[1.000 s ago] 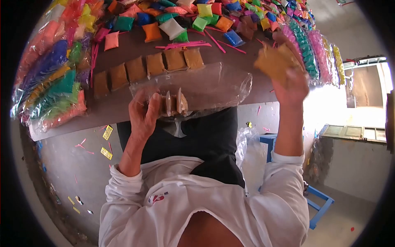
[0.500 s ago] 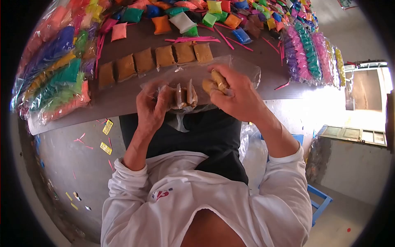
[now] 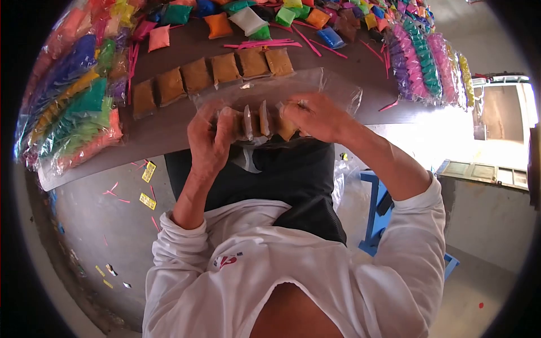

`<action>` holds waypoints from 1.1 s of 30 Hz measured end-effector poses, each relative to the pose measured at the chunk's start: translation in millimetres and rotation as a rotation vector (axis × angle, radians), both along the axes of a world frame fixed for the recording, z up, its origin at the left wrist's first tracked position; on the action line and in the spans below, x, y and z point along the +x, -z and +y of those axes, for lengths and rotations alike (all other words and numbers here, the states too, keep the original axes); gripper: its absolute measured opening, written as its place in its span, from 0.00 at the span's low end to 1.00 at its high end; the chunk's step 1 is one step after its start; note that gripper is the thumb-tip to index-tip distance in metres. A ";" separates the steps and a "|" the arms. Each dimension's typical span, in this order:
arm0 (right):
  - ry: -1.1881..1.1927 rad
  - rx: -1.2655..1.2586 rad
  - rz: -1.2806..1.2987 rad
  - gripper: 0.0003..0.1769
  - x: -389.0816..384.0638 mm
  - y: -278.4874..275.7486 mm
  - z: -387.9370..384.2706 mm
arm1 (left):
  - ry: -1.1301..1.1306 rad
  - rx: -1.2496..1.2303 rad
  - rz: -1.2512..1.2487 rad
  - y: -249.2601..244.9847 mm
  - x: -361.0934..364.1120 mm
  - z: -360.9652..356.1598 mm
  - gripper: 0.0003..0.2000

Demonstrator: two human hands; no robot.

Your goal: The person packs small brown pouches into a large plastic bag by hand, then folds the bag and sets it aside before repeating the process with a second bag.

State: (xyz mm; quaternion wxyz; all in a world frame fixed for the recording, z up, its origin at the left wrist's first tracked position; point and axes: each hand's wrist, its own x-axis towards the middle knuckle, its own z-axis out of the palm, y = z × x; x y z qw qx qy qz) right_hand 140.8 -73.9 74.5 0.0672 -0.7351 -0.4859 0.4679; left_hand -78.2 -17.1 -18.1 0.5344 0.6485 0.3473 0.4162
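Near the table's front edge lies a clear plastic bag (image 3: 338,101) with several brown packets (image 3: 264,119) standing on edge in a row inside it. My left hand (image 3: 211,132) is closed round the left end of the bag and its packets. At the right end, my right hand (image 3: 315,117) grips a brown packet (image 3: 288,128) beside the others, its fingertips partly hidden by plastic and glare. Behind the bag, a slightly curved row of several flat brown packets (image 3: 197,75) lies on the table.
Bundles of colored packets (image 3: 79,107) cover the table's left side, and long packed strips (image 3: 420,65) stand at the right. Loose colored packets (image 3: 248,21) and pink ties (image 3: 265,43) lie at the back. A blue stool (image 3: 375,208) stands below, right of the lap.
My right hand has moved its brown packet down and in against the packets in the bag. The left hand has stayed at the bag's left end. The view has shifted slightly.
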 end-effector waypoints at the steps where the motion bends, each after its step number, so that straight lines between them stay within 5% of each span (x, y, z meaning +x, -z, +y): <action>1: -0.046 0.076 -0.063 0.26 0.2 2.5 -0.5 | 0.005 -0.017 -0.008 -0.1 -0.3 0.3 0.16; 5: -0.075 0.447 -0.249 0.27 -3.8 17.6 -11.5 | -0.024 0.064 -0.010 12.1 -0.4 3.6 0.13; 8: -0.092 0.500 -0.293 0.25 -5.4 18.1 -12.5 | -0.064 0.114 -0.028 10.3 3.3 2.9 0.10; 11: -0.010 0.445 -0.287 0.23 -11.4 1.8 -7.2 | -0.073 0.099 -0.068 5.6 4.7 2.8 0.10; 17: -0.216 0.430 -0.223 0.29 7.3 20.0 7.0 | -0.164 -0.024 -0.121 3.8 5.5 3.5 0.10; 20: -0.068 0.365 -0.053 0.33 4.7 5.2 7.6 | -0.187 0.022 -0.133 8.1 9.2 4.9 0.09; 23: -0.241 0.420 -0.007 0.33 13.4 6.3 6.8 | -0.192 0.032 -0.089 5.7 10.1 4.9 0.11; 26: -0.469 0.388 -0.165 0.32 16.1 9.0 8.9 | -0.193 0.020 -0.026 3.0 8.5 3.0 0.14; 33: -0.309 0.507 -0.231 0.28 10.7 10.6 0.6 | -0.170 0.160 0.092 1.6 4.0 6.8 0.13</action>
